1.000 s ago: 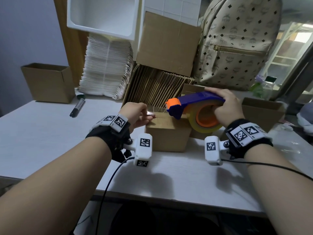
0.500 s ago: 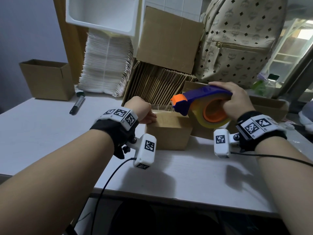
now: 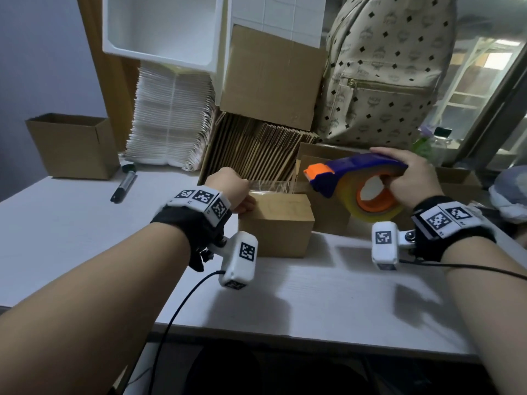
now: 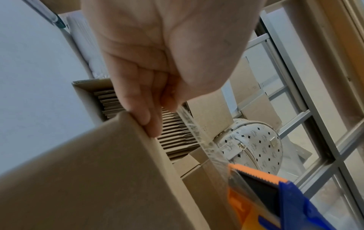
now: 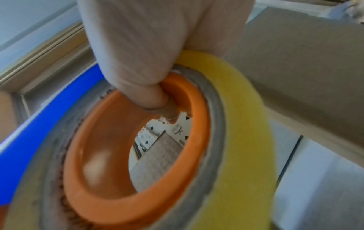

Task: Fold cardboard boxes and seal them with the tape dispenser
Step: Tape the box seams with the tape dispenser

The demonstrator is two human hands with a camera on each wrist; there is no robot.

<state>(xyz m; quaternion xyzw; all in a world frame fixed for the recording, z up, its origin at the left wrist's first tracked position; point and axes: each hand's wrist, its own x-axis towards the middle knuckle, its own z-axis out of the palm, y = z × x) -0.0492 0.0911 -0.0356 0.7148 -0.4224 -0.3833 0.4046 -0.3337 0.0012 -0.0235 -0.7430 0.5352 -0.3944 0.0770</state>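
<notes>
A small closed cardboard box (image 3: 278,223) stands on the white table (image 3: 328,303). My left hand (image 3: 228,189) sits at the box's top left edge and pinches the free end of a clear tape strip (image 3: 273,185). In the left wrist view the left hand's fingers (image 4: 145,109) touch the box edge (image 4: 149,147) and the tape strip (image 4: 199,137) runs to the dispenser's orange toothed blade (image 4: 254,172). My right hand (image 3: 410,181) grips the blue and orange tape dispenser (image 3: 356,178) above and right of the box. In the right wrist view its fingers (image 5: 149,93) hook through the orange core (image 5: 110,155) of the yellow roll (image 5: 236,124).
An open box (image 3: 71,143) and a black marker (image 3: 124,185) lie at the left. Behind stand a carton of flat cardboard blanks (image 3: 256,149), a stack of white mailers (image 3: 171,118), a patterned backpack (image 3: 385,75) and more boxes (image 3: 325,206) at the right.
The right hand has drawn the dispenser up and to the right, away from the box, stretching a strip of tape. The left hand has stayed at the box's left edge with the tape end.
</notes>
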